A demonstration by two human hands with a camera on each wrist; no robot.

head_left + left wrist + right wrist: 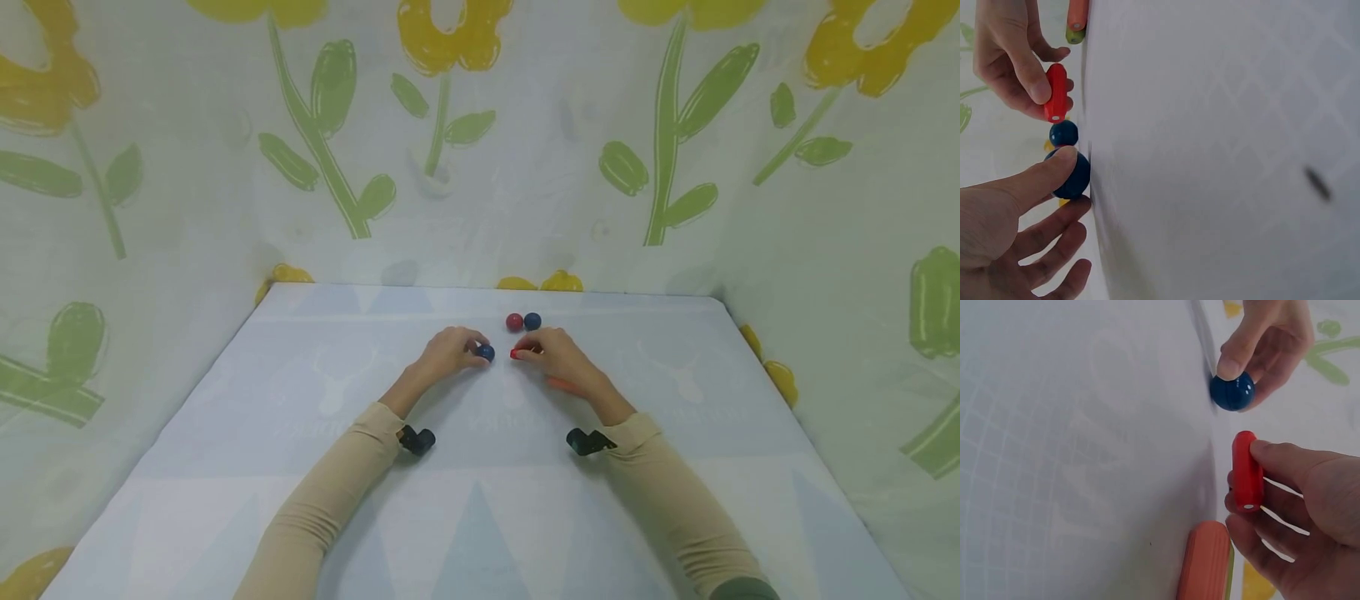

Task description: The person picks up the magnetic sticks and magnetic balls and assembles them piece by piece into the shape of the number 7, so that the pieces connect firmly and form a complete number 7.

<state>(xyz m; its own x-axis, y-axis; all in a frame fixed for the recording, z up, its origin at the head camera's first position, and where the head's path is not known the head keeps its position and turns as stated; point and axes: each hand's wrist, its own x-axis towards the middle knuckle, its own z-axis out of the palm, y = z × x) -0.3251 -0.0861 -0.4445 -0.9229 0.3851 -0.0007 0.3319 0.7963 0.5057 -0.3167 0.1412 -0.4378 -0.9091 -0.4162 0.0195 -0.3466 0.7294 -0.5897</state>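
Observation:
My left hand (450, 352) pinches a dark blue ball (486, 352) between thumb and fingers, its other fingers loosely spread in the left wrist view. My right hand (561, 355) grips a short red rod (1247, 472) with a pale dot on its end, thumb on one side and fingers on the other. A small gap separates the red rod from the blue ball (1232, 392). Close to the right wrist lies a ridged orange stick (1205, 565); a green piece (1075, 35) shows beside it.
Behind the hands, a red ball (514, 322) and another blue ball (532, 321) sit side by side on the white patterned tabletop (480, 450). Flower-printed sheets (510, 208) enclose the table at the back and both sides.

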